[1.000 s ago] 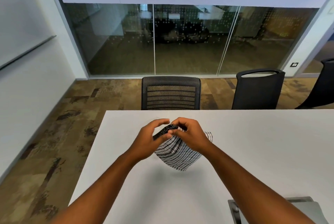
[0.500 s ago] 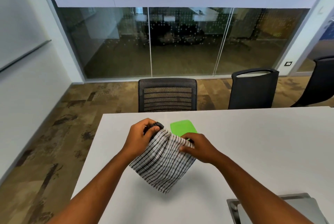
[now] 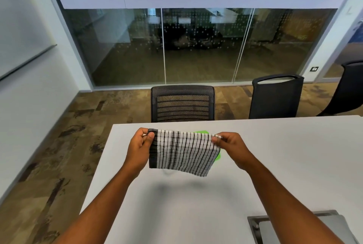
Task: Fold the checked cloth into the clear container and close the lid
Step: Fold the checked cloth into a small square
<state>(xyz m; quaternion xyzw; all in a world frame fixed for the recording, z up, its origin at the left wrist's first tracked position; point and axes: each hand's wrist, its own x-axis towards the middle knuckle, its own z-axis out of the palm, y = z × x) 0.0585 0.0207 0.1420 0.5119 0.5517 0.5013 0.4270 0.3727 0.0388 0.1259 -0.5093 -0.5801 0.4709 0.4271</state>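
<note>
Now both hands, left (image 3: pixel 139 148) and right (image 3: pixel 230 146), pinch the checked cloth's (image 3: pixel 182 152) top corners, holding it taut above the worktop (image 3: pixel 284 165), presumably to square it for folding.

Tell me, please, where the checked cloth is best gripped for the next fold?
Probably keep the top corners. The checked cloth hangs flat above the table, its top edge taut between the left hand and right hand, each pinching from its own side. The lower edge hangs free, so it can swing up.
</note>
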